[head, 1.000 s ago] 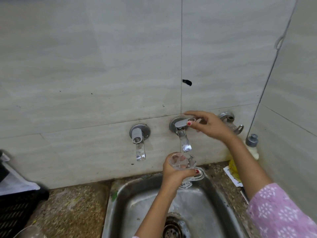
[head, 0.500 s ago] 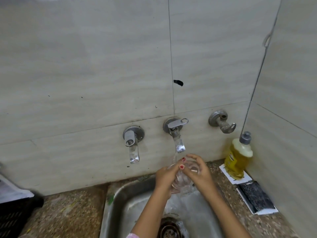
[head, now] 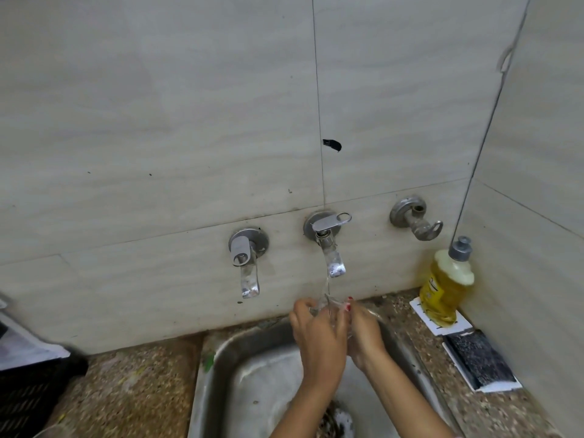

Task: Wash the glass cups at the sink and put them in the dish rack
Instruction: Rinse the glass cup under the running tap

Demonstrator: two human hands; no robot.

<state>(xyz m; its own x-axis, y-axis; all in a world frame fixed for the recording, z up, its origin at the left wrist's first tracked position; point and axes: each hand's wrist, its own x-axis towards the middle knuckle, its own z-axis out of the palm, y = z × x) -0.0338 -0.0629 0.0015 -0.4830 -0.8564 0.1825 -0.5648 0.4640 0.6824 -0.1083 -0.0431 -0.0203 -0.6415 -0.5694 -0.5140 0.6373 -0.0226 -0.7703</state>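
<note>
Together, left hand (head: 317, 338) and right hand (head: 368, 335) clasp the clear glass cup (head: 331, 308).

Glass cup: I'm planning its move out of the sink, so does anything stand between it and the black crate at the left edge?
Nothing visible does. The left hand and right hand hold the glass cup under the running tap; leftward lie the sink rim and speckled counter, then the black crate.

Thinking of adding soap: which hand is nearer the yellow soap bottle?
Right. The right hand, on the glass cup, is left of the soap bottle; the left hand is farther left.
</note>
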